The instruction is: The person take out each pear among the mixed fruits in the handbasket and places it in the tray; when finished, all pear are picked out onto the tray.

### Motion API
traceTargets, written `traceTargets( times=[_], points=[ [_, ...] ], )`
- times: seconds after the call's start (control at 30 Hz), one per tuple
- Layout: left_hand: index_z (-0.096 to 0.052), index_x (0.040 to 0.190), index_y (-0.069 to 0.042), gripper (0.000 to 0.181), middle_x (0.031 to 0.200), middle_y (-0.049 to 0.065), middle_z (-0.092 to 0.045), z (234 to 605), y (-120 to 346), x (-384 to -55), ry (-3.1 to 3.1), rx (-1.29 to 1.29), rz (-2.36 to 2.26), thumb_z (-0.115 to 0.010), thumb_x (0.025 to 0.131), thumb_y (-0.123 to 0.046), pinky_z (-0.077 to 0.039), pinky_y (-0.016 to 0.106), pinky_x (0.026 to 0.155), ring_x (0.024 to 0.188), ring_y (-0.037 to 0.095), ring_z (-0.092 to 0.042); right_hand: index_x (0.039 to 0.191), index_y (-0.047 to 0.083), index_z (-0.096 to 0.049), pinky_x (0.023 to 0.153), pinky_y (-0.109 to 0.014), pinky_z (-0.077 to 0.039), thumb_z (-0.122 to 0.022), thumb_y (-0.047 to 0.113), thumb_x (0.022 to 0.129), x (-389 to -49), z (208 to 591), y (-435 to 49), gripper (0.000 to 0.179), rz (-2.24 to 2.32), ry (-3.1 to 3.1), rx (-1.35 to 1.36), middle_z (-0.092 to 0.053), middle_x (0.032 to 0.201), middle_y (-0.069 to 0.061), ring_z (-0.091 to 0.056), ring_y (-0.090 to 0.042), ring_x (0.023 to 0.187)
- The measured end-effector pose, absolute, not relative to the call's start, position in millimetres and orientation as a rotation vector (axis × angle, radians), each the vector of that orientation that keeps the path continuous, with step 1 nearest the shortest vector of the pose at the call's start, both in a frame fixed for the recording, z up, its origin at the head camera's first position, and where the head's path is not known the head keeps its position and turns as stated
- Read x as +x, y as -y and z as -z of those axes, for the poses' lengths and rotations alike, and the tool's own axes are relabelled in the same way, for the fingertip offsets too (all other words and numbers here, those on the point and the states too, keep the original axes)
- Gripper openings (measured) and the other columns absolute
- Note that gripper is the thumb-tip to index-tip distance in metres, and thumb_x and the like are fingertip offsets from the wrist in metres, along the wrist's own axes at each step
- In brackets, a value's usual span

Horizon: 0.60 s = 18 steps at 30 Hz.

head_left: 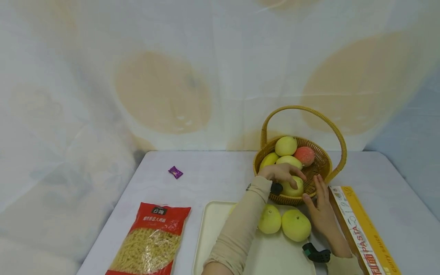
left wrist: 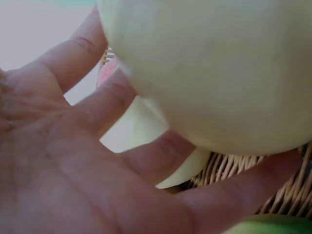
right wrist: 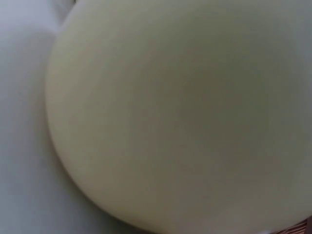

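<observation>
In the head view my left hand reaches into a wicker basket and holds a pale yellow melon near its front rim. The left wrist view shows the fingers spread round the underside of this melon, the thumb out of sight. My right hand is at the basket's front right rim, fingers extended; whether it touches the rim is unclear. Two more melons sit on a cream tray beside the right hand, one filling the right wrist view.
Inside the basket lie other pale melons, a yellow fruit and a red fruit. A tall handle arches over it. A pasta box lies at right, a red pasta bag and purple wrapped candy at left.
</observation>
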<state>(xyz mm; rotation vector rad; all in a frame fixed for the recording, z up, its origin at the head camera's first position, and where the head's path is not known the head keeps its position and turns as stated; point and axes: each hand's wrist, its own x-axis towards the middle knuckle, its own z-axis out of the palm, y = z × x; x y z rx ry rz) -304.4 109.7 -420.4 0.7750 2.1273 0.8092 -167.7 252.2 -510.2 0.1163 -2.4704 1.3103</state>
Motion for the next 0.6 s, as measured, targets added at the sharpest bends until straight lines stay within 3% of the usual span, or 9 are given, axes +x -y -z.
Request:
traceTargets(
  times=[0.17,0.37,0.5,0.6],
  points=[
    [-0.067,0.122,-0.025,0.040,0.132,-0.008,-0.056,421,-106,-305,-2.137,0.749,-0.810,-0.073,0.084,-0.016,-0.038,0.027,0.064,0.088,0.010,-0.047,0.157,0.021,-0.002,0.097,-0.078,-0.021,-0.049,0.020,0.102,-169,510,-252,0.072,-1.296,2.472,0.119,-0.001,0.162,-0.020,-0.009,-0.054,0.143],
    [-0.069,0.117,-0.013,0.037,0.121,-0.004,-0.062,419,-98,-303,-2.187,0.720,-0.986,-0.075,0.081,-0.007,-0.045,0.021,0.069,0.084,0.004,-0.049,0.157,0.021,-0.003,0.099,-0.078,-0.018,-0.050,0.018,0.101,-168,512,-251,0.073,-1.322,2.452,0.144,-0.001,0.162,-0.021,-0.008,-0.054,0.143],
    [-0.069,0.114,-0.019,0.034,0.114,-0.007,-0.063,412,-91,-302,-2.273,0.705,-1.072,-0.075,0.082,-0.012,-0.049,0.033,0.060,0.067,0.010,-0.047,0.157,0.019,-0.004,0.100,-0.078,-0.017,-0.050,0.018,0.101,-168,512,-252,0.073,-1.320,2.439,0.149,-0.002,0.161,-0.023,-0.007,-0.054,0.143],
    [-0.069,0.112,-0.023,0.032,0.118,-0.007,-0.063,405,-85,-303,-2.337,0.723,-1.140,-0.076,0.082,-0.016,-0.050,0.032,0.066,0.073,0.009,-0.051,0.157,0.020,-0.004,0.101,-0.078,-0.016,-0.050,0.018,0.101,-169,511,-253,0.073,-1.321,2.434,0.150,-0.002,0.161,-0.022,-0.006,-0.053,0.144]
  ],
)
